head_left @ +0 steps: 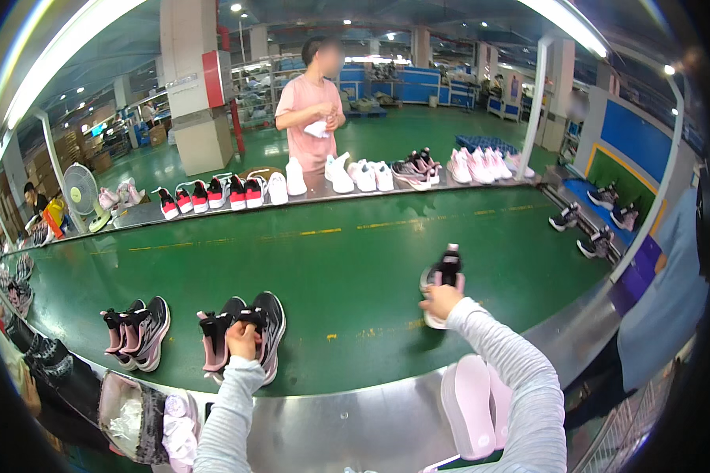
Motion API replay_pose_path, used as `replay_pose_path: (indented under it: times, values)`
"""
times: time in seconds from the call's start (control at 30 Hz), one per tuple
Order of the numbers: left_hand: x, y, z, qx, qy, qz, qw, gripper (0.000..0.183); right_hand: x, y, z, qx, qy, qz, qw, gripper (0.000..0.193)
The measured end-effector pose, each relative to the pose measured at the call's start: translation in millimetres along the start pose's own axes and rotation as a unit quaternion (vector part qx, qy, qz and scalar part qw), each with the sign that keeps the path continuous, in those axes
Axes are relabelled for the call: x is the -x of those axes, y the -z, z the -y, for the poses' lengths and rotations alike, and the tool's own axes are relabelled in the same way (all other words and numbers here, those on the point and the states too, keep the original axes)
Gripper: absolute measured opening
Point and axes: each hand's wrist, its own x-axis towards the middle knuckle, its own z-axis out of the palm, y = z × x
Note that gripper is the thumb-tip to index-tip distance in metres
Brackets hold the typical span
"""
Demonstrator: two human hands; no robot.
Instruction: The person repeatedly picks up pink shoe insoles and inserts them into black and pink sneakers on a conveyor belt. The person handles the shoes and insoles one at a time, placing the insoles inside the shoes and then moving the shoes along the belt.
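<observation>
My left hand (243,340) is closed at the collar of a black sneaker (271,335) with a pink lining and white sole. That sneaker stands beside its mate (214,347) on the green belt (355,288). Over on the right, my right hand (443,301) grips another black-and-pink sneaker (450,268) at its opening, the toe hidden partly by the hand. Whether this shoe touches the belt I cannot tell. A further pair of the same sneakers (146,335) stands to the left of my left hand.
Pale pink insoles (467,410) lie on the metal edge (323,426) near my right forearm. At lower left is a bin (126,410) with white paper. Shoes line the far ledge (315,189), behind which a person in pink (308,110) stands. Another person's blue sleeve (670,276) is at right.
</observation>
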Motion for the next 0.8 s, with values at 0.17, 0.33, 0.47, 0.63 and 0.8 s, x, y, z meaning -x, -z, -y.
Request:
replay_pose_path:
  times: [0.17,0.33,0.47,0.63,0.8]
  values:
    - [-5.8,-11.2,4.4,-0.084,0.003,0.004,0.996,0.009,74.4,20.2,83.0,-0.263,0.225,0.065,0.936,0.049]
    - [-9.4,6.4,3.7,-0.26,-0.157,-0.043,0.952,0.019,147.4,105.5,107.7,-0.179,0.122,0.086,0.973,0.04]
    - [-3.3,51.4,-23.5,-0.033,-0.176,-0.08,0.981,0.02,207.0,74.4,64.3,-0.044,-0.038,-0.055,0.997,0.048]
    - [69.6,195.7,-68.8,-0.317,-0.253,-0.361,0.84,0.024,261.6,24.6,45.1,0.071,-0.156,0.012,0.985,0.061]
    - [114.9,320.5,-56.7,-0.547,-0.051,-0.354,0.757,0.016,265.7,14.2,44.9,0.033,-0.197,0.037,0.979,0.069]
